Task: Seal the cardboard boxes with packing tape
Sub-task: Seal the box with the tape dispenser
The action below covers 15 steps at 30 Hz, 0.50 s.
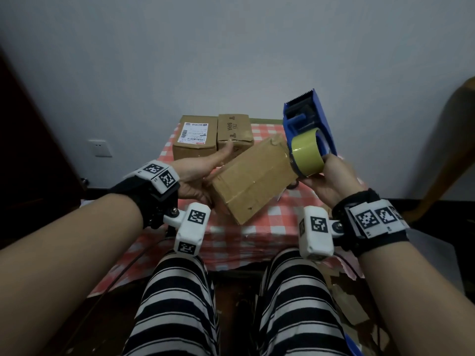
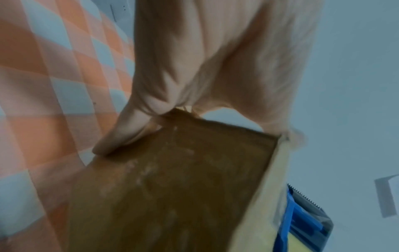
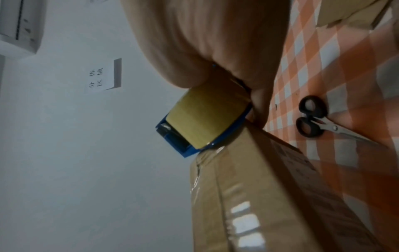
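Observation:
A brown cardboard box (image 1: 254,176) is held tilted above the checked table (image 1: 282,219). My left hand (image 1: 198,173) grips its left end, thumb along the far side and fingers (image 2: 121,134) under it. My right hand (image 1: 331,181) grips a blue tape dispenser (image 1: 308,119) with a yellowish tape roll (image 1: 307,155). The dispenser touches the box's far right corner, serrated blade pointing up. In the right wrist view, shiny tape (image 3: 244,221) runs along the box (image 3: 270,196) seam below the roll (image 3: 207,116). The left wrist view shows the box's underside (image 2: 172,187) and the dispenser (image 2: 302,218) behind it.
Two more cardboard boxes (image 1: 195,140) (image 1: 234,131) stand side by side at the table's back, against the wall. Black-handled scissors (image 3: 313,119) lie on the cloth under the held box. A wooden chair (image 1: 457,150) stands at the right. My striped knees sit near the table's front edge.

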### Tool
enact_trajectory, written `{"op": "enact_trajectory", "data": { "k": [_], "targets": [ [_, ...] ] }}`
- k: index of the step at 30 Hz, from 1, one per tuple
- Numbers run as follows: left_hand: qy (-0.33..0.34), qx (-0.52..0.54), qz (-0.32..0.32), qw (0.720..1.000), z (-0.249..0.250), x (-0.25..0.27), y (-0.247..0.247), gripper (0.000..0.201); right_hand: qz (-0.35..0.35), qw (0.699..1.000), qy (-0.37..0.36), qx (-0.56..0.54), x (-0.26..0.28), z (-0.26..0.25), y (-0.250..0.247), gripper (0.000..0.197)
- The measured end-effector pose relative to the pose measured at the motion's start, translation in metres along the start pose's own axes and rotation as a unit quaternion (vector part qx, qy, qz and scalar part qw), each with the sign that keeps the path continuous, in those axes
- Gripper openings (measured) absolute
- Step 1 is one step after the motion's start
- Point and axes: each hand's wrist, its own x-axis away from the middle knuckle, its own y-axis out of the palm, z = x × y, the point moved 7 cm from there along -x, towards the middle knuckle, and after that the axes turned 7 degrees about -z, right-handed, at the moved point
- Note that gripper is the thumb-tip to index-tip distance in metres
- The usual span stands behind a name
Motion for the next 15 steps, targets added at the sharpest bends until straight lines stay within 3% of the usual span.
{"op": "enact_trajectory", "data": {
  "k": [3, 6, 9, 10, 12, 15],
  "targets": [
    [0.024, -0.094, 0.013, 0.995, 0.005, 0.001, -0.001, 0.041, 0.015, 1.0, 0.005, 0.001, -0.002, 0.003, -0.001, 0.032],
    [0.019, -0.183, 0.104, 0.977, 0.004, -0.005, -0.02, 0.051, 0.033, 0.999, 0.001, 0.039, -0.003, 0.002, -0.004, 0.039],
    [0.013, -0.154, 0.055, 0.986, -0.001, -0.009, -0.014, 0.083, 0.024, 0.998, -0.003, 0.052, 0.001, 0.001, -0.004, 0.041],
    [0.008, -0.128, 0.025, 0.991, -0.002, -0.008, -0.007, 0.083, 0.02, 0.998, -0.005, 0.054, 0.0, 0.001, -0.005, 0.038],
    [0.0, -0.107, -0.026, 0.994, -0.002, -0.007, 0.0, 0.064, 0.011, 0.998, -0.007, 0.057, -0.002, 0.002, -0.005, 0.028],
    [0.018, -0.097, 0.029, 0.995, 0.002, -0.013, -0.013, 0.047, 0.005, 0.999, -0.006, 0.054, -0.006, 0.001, -0.004, 0.021]
  ]
}}
